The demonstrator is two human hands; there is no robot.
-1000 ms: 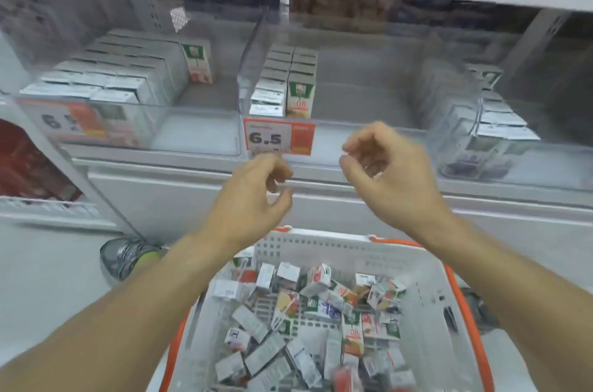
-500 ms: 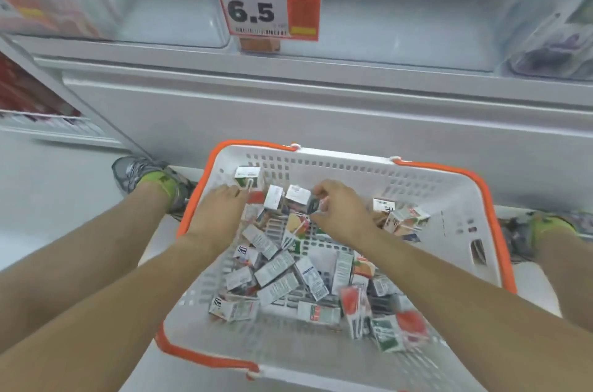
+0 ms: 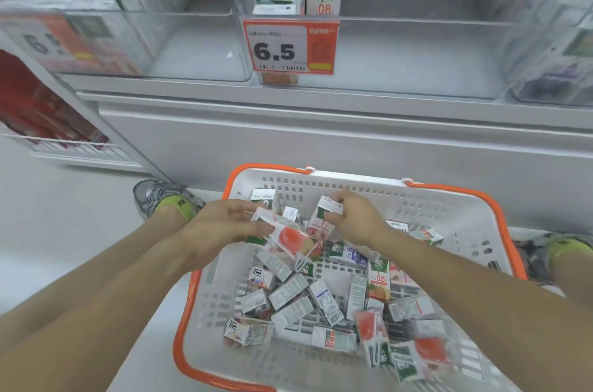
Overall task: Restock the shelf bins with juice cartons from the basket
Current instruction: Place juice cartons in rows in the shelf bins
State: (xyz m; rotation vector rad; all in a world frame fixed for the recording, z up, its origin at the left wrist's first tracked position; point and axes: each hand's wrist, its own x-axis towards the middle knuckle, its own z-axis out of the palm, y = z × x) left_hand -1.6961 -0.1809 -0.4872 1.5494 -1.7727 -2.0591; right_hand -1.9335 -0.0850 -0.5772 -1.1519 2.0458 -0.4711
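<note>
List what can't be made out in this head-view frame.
- Small print on the price tag: too small.
- Right bin: cut off by the frame edge, contents blurred.
- Left hand fingers under its carton: hidden.
- Basket near corner: motion-blurred cartons.

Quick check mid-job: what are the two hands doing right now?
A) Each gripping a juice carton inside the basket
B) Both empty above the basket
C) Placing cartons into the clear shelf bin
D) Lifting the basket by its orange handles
A: the left hand grips a carton with a red fruit print and the right hand grips a white-and-green carton, both inside the white perforated plastic basket.
</note>
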